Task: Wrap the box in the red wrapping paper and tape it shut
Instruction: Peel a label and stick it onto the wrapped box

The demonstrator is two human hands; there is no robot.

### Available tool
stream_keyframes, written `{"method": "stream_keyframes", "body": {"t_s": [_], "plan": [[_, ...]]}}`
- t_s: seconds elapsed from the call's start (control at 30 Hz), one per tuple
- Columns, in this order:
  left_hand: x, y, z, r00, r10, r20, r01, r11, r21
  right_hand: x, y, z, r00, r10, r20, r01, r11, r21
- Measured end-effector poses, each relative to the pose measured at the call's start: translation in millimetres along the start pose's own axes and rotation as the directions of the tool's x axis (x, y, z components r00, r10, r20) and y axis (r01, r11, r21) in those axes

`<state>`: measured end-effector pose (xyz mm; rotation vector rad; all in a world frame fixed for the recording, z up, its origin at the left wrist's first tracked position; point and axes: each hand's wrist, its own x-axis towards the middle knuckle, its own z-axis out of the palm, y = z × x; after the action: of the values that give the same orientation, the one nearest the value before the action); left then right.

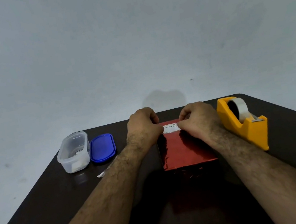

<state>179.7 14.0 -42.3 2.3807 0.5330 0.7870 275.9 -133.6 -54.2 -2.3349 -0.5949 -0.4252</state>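
Note:
A box wrapped in shiny red paper (186, 150) stands on the dark table (62, 212) in the middle. A white "Happy Birthday" label (171, 127) lies across its far top edge. My left hand (143, 126) pinches the label's left end with curled fingers. My right hand (197, 119) pinches its right end. Both hands rest on the box top and hide the label's ends.
A yellow tape dispenser (242, 126) with a clear tape roll stands right of the box. At the left sit a clear plastic container (74, 152) and its blue lid (102, 148). A small white paper strip (102, 173) lies by my left forearm. A wall rises behind.

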Motion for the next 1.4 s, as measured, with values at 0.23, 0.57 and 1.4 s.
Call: {"method": "stream_keyframes", "body": {"t_s": [0.23, 0.57, 1.4], "plan": [[1.6, -5.2, -1.8, 0.999, -0.016, 0.032, 0.015, 0.999, 0.034, 2.8, 8.0, 0.7, 0.995, -0.055, 0.081, 0.056, 0.998, -0.005], [-1.7, -13.6, 1.0, 0.995, 0.058, 0.077, -0.056, 0.998, -0.028, -2.5, 8.9, -0.2, 0.980, -0.199, -0.006, 0.198, 0.978, -0.065], [-0.4, -28.1, 3.0, 0.982, -0.031, -0.184, -0.027, 0.952, -0.304, -2.3, 6.9, -4.6, 0.965, -0.070, -0.251, 0.071, 0.997, -0.007]]}}
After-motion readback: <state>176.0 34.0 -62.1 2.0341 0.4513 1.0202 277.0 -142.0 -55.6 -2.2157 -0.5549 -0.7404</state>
